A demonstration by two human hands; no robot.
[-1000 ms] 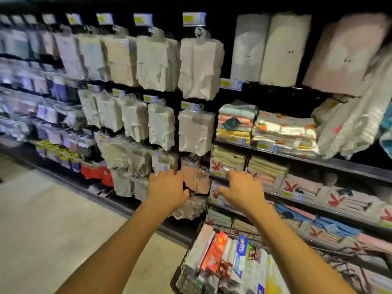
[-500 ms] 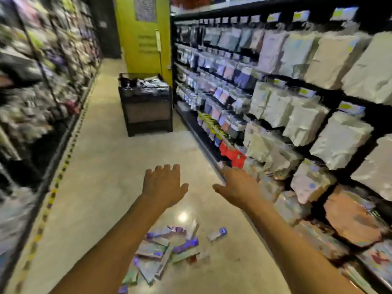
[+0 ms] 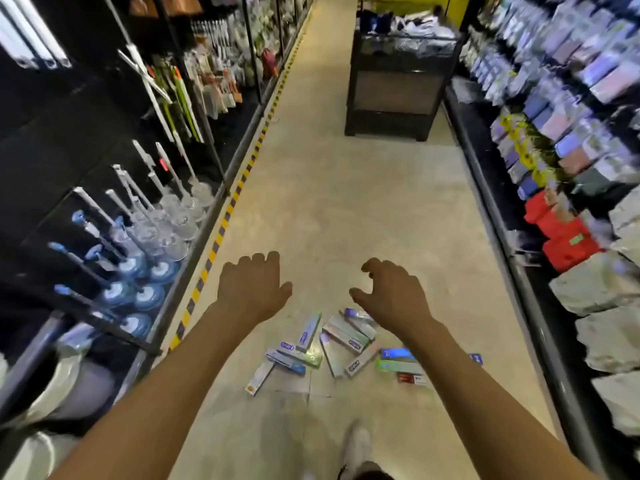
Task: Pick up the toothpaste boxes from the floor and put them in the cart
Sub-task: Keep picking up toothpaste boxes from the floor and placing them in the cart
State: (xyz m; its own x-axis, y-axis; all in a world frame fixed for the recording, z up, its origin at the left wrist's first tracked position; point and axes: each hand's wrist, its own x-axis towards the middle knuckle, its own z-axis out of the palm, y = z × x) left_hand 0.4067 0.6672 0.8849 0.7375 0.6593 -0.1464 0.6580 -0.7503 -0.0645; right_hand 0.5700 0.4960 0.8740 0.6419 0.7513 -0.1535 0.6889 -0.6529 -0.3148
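Note:
Several toothpaste boxes [image 3: 332, 344] lie scattered on the beige aisle floor, low in the middle of the view, in pale green, purple, blue and red. My left hand [image 3: 252, 289] hovers above and to the left of the pile, palm down, fingers relaxed and empty. Stretched out above the pile's right side, my right hand [image 3: 391, 294] has loosely curled fingers and holds nothing. Neither hand touches a box. The cart is out of view.
Dark shelving with brushes [image 3: 145, 237] lines the left side behind a yellow-black floor stripe [image 3: 221, 230]. Packaged goods [image 3: 568, 133] fill the right shelves. A black display bin [image 3: 394, 81] stands farther down the aisle. My shoe [image 3: 356, 448] is at the bottom edge.
My view has swung left from the shelf and cart to the aisle floor. The cart has left the view and the box pile now lies under both empty hands.

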